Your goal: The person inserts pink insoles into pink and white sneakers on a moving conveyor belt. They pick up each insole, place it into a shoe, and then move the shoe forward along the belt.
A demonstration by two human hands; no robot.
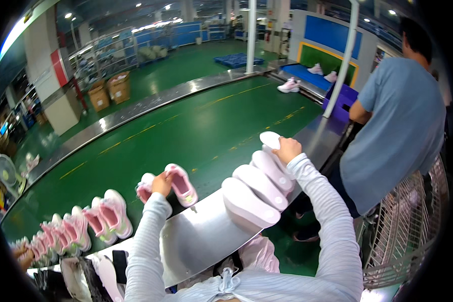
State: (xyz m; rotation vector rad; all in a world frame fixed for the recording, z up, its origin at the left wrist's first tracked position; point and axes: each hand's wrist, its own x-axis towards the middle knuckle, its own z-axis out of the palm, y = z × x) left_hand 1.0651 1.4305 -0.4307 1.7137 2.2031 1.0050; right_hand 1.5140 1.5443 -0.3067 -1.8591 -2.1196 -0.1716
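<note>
My left hand (161, 184) is closed on the collar of a pink and white sneaker (183, 185), which tilts over the green conveyor belt. Its mate (145, 187) is right beside that hand, partly hidden behind it. Farther right, my right hand (289, 150) grips a white insole (270, 139) by its edge, at the far end of a fanned row of insoles. Several pale insoles (249, 203) lie overlapping on the metal ledge (194, 244), each with a small round mark near the heel.
Pink and white sneakers (108, 216) line the belt (151, 136) at left, where another person's hand (22, 255) shows. A person in a blue shirt (392, 126) stands at right beside a wire rack (400, 231). A white post (343, 60) rises near a purple crate (341, 100).
</note>
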